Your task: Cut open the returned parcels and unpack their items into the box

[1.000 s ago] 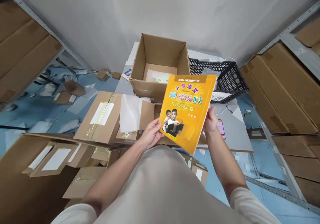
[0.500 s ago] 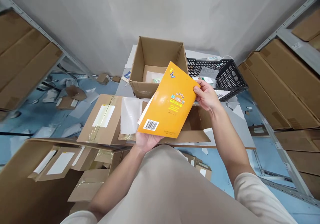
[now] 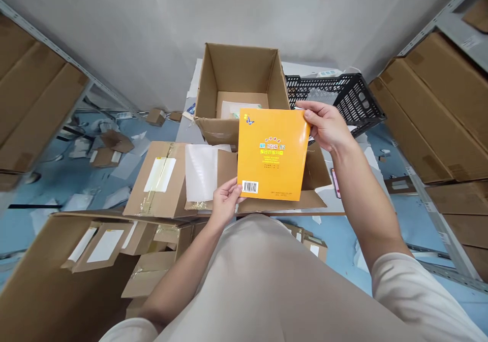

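Observation:
An orange book (image 3: 271, 174) with a barcode at its lower left is held up in front of me, its back cover facing me. My left hand (image 3: 225, 199) pinches its lower left corner, thumb on the cover. At the upper right corner my right hand (image 3: 324, 123) grips it, the fingers behind partly hidden. Below and behind the book lies an open cardboard box (image 3: 318, 172), mostly covered from sight. White foam sheeting (image 3: 202, 172) hangs over that box's left part.
A deep open carton (image 3: 244, 67) stands at the table's back, and a black plastic crate (image 3: 337, 85) beside it. To the left is a taped box (image 3: 156, 179) with a white label. A large carton (image 3: 38, 266) of parcels sits lower left. Shelves of boxes (image 3: 438, 103) flank both sides.
The book has turned from a slant to nearly upright and square to me. My left hand has shifted from beneath its lower edge to the lower left corner.

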`<state>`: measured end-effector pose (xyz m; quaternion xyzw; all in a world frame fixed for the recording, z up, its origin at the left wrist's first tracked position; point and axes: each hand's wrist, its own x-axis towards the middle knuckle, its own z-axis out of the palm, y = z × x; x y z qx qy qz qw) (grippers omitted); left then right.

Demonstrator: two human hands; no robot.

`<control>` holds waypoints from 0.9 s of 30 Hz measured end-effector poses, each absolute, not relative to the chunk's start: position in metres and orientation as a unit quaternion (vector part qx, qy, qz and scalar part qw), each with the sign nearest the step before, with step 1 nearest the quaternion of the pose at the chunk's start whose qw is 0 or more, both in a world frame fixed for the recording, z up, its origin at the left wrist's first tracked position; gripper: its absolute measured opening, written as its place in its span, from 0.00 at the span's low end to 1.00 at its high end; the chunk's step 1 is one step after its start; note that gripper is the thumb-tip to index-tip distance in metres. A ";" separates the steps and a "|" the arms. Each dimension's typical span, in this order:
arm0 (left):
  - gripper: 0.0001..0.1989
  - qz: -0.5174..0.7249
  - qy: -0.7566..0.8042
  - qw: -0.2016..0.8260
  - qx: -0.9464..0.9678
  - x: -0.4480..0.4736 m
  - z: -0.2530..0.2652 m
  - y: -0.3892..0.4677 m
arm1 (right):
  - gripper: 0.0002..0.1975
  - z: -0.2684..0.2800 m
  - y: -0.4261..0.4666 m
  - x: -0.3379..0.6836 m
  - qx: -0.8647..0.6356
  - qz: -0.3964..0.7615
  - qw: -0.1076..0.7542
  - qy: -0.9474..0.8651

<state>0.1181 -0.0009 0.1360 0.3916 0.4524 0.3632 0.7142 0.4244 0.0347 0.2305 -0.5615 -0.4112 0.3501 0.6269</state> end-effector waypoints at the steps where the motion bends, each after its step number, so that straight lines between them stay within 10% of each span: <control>1: 0.31 0.362 0.450 0.718 0.389 0.118 0.136 -0.001 | 0.11 0.229 0.035 0.426 -0.565 0.343 0.628 -0.411; 19: 0.18 0.196 0.246 0.915 0.252 0.154 0.150 0.000 | 0.26 0.254 0.030 0.391 -0.483 0.440 0.626 -0.425; 27: 0.25 0.221 0.230 0.912 0.258 0.152 0.145 -0.003 | 0.17 0.241 0.030 0.405 -0.522 0.416 0.599 -0.442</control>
